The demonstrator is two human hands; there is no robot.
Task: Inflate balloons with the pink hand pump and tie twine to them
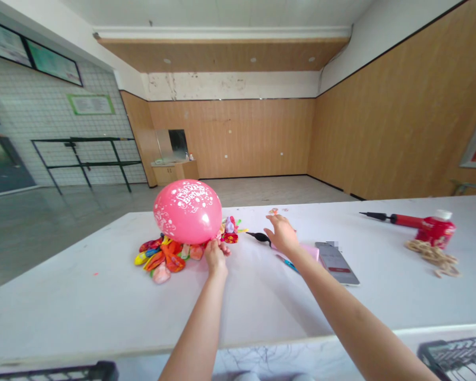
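Note:
An inflated pink balloon (187, 211) with white birthday lettering rests above a pile of uninflated balloons (170, 256). My left hand (216, 255) is closed at its lower right side, where the neck would be; the fingers partly hide what they pinch. Reaching over the table, my right hand (282, 233) has its fingers stretched out and holds nothing. Beneath and beside it lie a pink pump (310, 251) with a black nozzle (258, 237) and a blue pen-like tool (287, 262), both partly covered by my hand and forearm. Small rubber-band-like rings (275, 211) lie beyond my right fingertips.
To the right of my right forearm lies a phone (339, 264). Farther right are a red pump (406, 220) with a black nozzle, a red bottle (436, 232) with a white cap, and a tangle of beige string (432, 255). All lie on the white table (103, 307).

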